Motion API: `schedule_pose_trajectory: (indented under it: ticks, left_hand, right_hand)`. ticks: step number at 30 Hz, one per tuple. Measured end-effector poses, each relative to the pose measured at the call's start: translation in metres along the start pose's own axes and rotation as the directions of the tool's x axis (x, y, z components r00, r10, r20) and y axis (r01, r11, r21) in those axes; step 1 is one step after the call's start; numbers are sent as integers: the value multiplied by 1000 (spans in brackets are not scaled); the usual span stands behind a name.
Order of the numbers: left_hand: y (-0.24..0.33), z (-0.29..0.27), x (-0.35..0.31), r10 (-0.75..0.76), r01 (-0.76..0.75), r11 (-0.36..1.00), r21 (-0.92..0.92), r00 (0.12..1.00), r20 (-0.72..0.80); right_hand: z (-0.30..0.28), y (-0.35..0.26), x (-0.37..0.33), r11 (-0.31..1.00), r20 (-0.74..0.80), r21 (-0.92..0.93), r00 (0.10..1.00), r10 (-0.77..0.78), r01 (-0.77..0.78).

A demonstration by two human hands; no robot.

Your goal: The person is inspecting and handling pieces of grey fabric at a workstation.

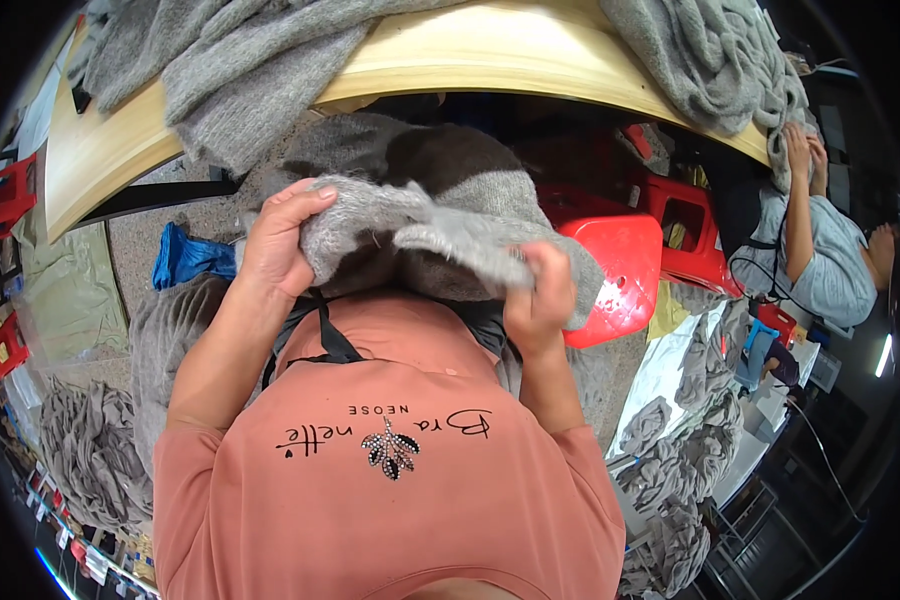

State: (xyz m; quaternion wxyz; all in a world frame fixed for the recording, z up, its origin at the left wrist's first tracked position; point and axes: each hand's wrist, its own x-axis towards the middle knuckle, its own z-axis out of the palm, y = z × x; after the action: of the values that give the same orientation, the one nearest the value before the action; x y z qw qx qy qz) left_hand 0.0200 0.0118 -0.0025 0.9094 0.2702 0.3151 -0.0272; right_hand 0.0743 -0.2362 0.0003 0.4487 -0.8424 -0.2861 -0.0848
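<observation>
Above my lap I hold a fuzzy grey knit piece (pixel 355 215) between my two hands. My left hand (pixel 282 240) is closed on its left end, with the thumb lying on top. At the other end, the fingers of my right hand (pixel 542 290) pinch a narrow, slightly blurred strip of the knit. Under the piece, more grey knit fabric (pixel 485 195) with dark brown areas lies over my lap. Whether this is all one garment I cannot tell.
A pale wooden table (pixel 490 45) curves ahead, with grey knits (pixel 260 90) heaped on it. To my right stands a red plastic stool (pixel 620 265); a blue cloth (pixel 185 258) lies at left. Another person (pixel 815 250) handles grey knit at far right.
</observation>
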Motion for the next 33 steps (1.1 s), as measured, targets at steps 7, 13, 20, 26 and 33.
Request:
schedule_pose_trajectory:
  ticks: [7,13,20,26,33]
  left_hand:
    - [-10,48,-18,-65,14,946,323,987,148]
    - [-20,35,-14,-103,-11,868,496,974,202]
    - [-25,31,-14,-28,-79,883,463,975,219]
    - [-33,24,-18,217,-305,636,709,952,215]
    - [-36,22,-16,522,-674,58,737,649,553]
  right_hand:
    - [8,-58,40,844,326,330,787,-523,424]
    - [30,-34,27,864,58,251,884,-464,437]
    - [44,-23,23,907,47,95,908,-416,411]
    - [51,-20,26,930,150,355,976,-155,93]
    - [51,-20,22,726,452,517,865,218,-453]
